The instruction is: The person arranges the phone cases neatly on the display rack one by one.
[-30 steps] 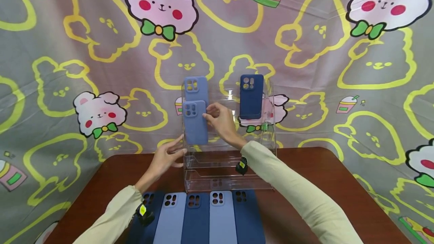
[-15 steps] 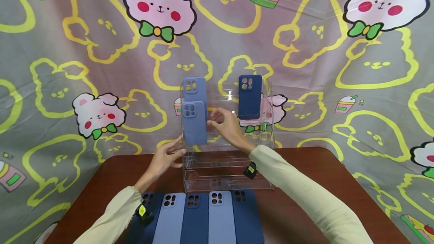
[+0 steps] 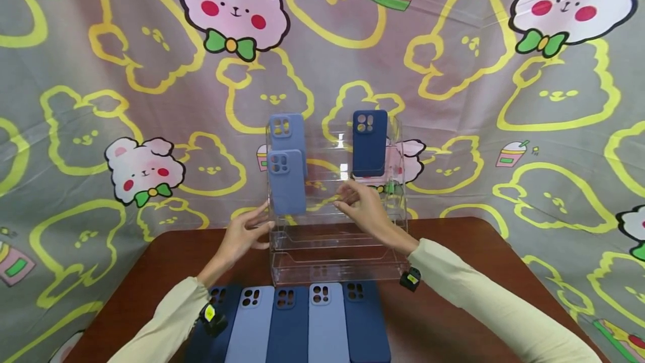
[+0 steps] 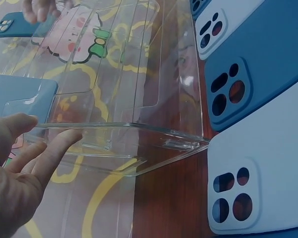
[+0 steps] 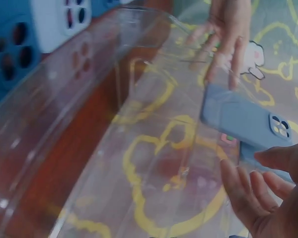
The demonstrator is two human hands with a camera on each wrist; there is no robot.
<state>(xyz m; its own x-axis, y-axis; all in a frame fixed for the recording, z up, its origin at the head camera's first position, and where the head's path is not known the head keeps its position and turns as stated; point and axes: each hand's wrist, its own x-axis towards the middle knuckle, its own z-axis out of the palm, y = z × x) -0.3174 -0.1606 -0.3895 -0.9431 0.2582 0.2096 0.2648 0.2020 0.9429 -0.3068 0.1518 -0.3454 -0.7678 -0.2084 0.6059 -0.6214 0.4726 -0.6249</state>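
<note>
Table (image 3: 473, 240): clear rack (image 3: 363, 270) standing, five cases (image 3: 288, 329) lying before it.
Rack is holding three: a lower light-blue case (image 3: 288, 186) overlapping an upper one (image 3: 297, 133) at left, a dark-blue case (image 3: 370, 147) top right. Your left hand (image 3: 242, 237) is touching its left side, spread wide; your right hand (image 3: 365, 209) is hovering empty, thumb and fingers parted. Cases are probably light, flexible, grippy, hardly fragile: take long edges, avoiding camera cutouts (image 3: 279, 162).

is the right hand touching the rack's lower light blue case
Apart: in the head view, a plain gap separates the right hand from the lower light blue case to its left.
</note>
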